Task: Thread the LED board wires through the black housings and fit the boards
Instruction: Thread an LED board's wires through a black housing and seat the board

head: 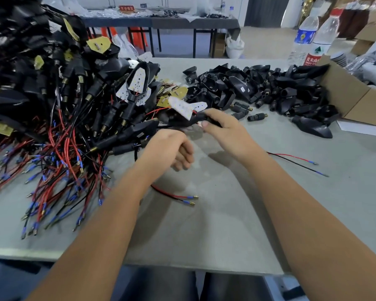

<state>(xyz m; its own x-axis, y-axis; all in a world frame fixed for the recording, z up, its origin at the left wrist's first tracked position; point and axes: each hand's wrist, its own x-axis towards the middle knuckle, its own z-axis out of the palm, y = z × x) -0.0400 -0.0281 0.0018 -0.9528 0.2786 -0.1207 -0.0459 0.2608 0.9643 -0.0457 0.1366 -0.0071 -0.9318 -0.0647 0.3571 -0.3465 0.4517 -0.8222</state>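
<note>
Grey tabletop (226, 213) fills most of what we see, with a second long table (161, 21) across the room behind it. On our left a big tangled heap of finished pieces (52, 83) rises high, black shells with boards fitted, and their red and black wires (59, 181) spill toward us, tipped with blue sleeves. Across the middle and right of the table lies a spread of empty black housings (269, 88), running up to an open cardboard box (352, 98) at the right edge. Behind that box stand two clear plastic bottles (313, 40), touching or nearly so.

Our right hand (224, 129) is raised above the table near its middle, fingers curled round a black housing (182, 119). A white LED board (186, 106) sticks up out of that housing at a tilt, not seated flat, with a short bit of red wire showing at its base. Our left hand (172, 148) sits just beside and below the right one, fingers loosely curled; we cannot tell whether it pinches anything, since the palm side is turned away from us.

A red and black wire pair (176, 197) runs out from under our left wrist and lies on the table, ending in blue sleeves with brass tips. Another loose pair (297, 160) lies on the table to the right of our right forearm.
</note>
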